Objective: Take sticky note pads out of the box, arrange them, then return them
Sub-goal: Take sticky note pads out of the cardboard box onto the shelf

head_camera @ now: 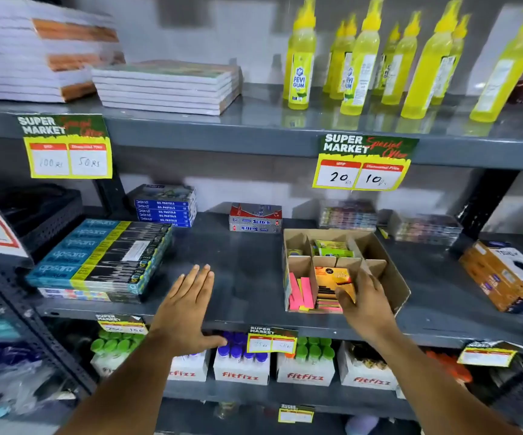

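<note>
Sticky note pads [332, 287] upright in box [388, 271]

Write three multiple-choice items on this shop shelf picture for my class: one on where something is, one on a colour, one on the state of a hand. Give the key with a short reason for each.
1. Where is the cardboard box of sticky note pads?
A. On the top shelf beside the gum bottles
B. On the middle shelf, right of the bare patch
C. On the bottom shelf among the FitFizz cartons

2. What colour are the Fevi Gum bottles?
A. Yellow
B. Blue
C. Red

3. What is the left hand doing?
A. Gripping a pad
B. Closed in a fist
C. Open and flat, holding nothing

Key: 1 B, the box stands on the middle shelf. 2 A, bodies and caps are yellow. 3 C, its fingers are spread over the shelf, while the right hand holds an orange sticky note pad at the box.
</note>
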